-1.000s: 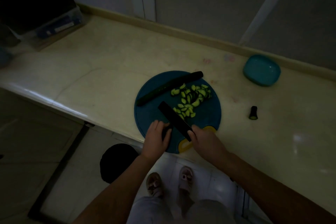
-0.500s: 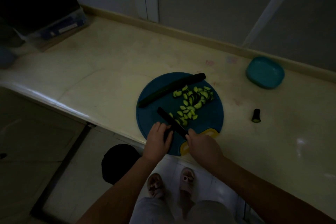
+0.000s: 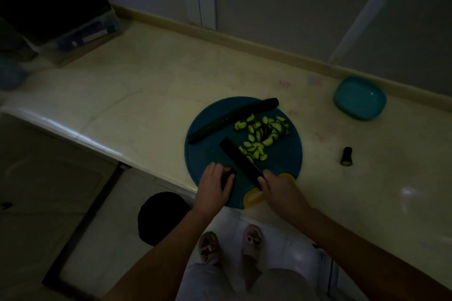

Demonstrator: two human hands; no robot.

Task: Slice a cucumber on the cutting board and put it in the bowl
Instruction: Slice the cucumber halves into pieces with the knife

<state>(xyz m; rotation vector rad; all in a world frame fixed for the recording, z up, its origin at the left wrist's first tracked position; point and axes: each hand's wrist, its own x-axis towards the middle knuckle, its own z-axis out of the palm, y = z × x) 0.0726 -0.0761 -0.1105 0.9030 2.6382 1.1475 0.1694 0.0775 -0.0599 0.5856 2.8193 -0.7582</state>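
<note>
Right hand (image 3: 278,189) grips the knife (image 3: 241,162); left hand (image 3: 215,186) seemingly holds a cucumber piece (image 3: 229,176). Tuck that hand back and cut straight down.

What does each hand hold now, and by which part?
The right hand grips the knife by its handle. The left hand holds a short cucumber piece, fingers curled over its top.
</note>
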